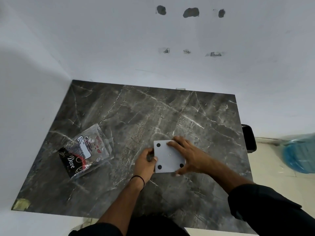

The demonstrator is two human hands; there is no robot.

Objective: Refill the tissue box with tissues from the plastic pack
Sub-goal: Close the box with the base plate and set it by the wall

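The tissue box (167, 157) lies upside down on the dark marble table (170, 113), its white bottom with black round feet facing up. My left hand (146, 161) grips the box's left side. My right hand (185, 155) rests on the bottom panel, fingers spread over its far and right edges. The clear plastic pack (92, 147) lies flat and crumpled at the left of the table, apart from both hands. It partly covers a black Dove wrapper (69, 163). No tissues show.
White walls close off the table at the back and left. A black bin (249, 137) stands off the table's right edge, with a blue plastic bag (300, 154) further right on the pale floor. A taped patch (21, 203) marks the near left corner.
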